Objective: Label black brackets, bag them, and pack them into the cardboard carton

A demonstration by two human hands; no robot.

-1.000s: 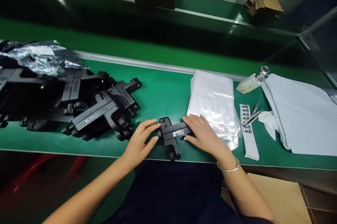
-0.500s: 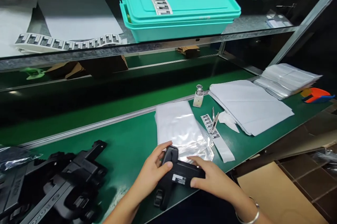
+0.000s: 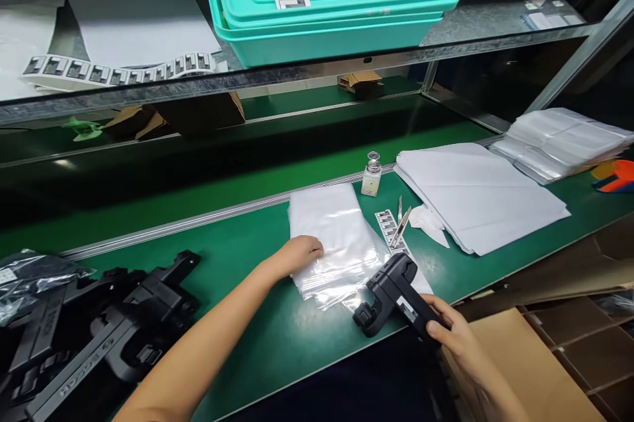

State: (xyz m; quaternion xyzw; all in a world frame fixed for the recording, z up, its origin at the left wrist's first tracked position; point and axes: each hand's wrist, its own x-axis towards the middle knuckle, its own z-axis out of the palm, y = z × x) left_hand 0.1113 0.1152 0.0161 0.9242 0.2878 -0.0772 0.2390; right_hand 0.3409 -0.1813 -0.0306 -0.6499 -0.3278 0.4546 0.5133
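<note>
My right hand (image 3: 453,329) grips a black plastic bracket (image 3: 396,290) by its bar, which carries a small white label. The bracket's wider clamp-like end points left, over the bench's front part. My left hand (image 3: 300,255) rests on the stack of clear plastic bags (image 3: 337,217), its fingers curled and pinching at the top bag; the fingertips are partly hidden. Beside the stack are a strip of printed labels (image 3: 386,227), tweezers (image 3: 400,209) and a craft knife (image 3: 402,227).
Several black brackets (image 3: 148,323) lie at the left. A small pump bottle (image 3: 371,174), a white paper stack (image 3: 480,194) and more clear bags (image 3: 564,141) are along the back and right. Above runs a shelf (image 3: 277,75) with turquoise bins (image 3: 327,39). A cardboard sheet (image 3: 535,369) is lower right.
Both hands were on the bracket. My left hand has let go and moved up onto the bags; my right hand has carried the bracket rightward and turned it.
</note>
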